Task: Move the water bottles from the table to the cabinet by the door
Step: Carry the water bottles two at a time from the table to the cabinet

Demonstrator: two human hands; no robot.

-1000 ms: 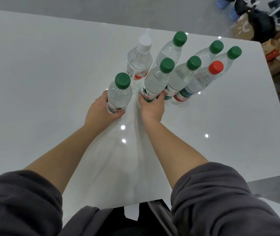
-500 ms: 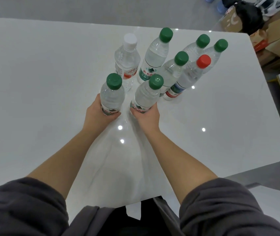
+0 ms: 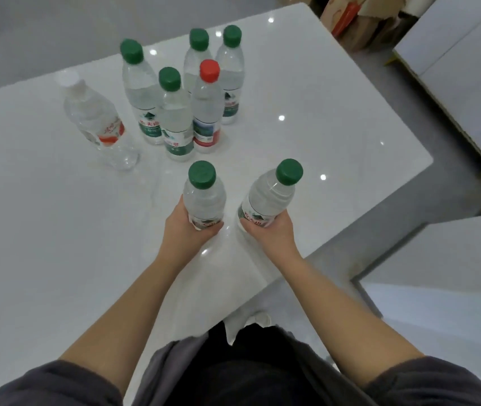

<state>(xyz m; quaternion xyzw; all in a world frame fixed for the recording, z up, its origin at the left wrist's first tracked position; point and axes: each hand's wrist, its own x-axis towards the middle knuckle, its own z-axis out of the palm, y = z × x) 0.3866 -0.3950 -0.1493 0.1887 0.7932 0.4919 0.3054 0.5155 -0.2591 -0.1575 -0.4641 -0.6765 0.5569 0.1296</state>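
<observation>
With six bottles (image 3: 174, 112) standing ahead-left on the table (image 3: 43, 230), gripping left bottle (image 3: 204, 197) low in left hand (image 3: 188, 234), near upright, and right bottle (image 3: 268, 197) low in right hand (image 3: 273, 234), cap tilted rightward, both apart from the group.

Left hand (image 3: 186, 233) gripping green-capped bottle (image 3: 204, 197), right hand (image 3: 272, 234) gripping seemingly tilted bottle (image 3: 269, 197), 6 behind.

6 bottles (image 3: 176, 118) crowd the far table (image 3: 43, 215); bare surface flanks them.
</observation>
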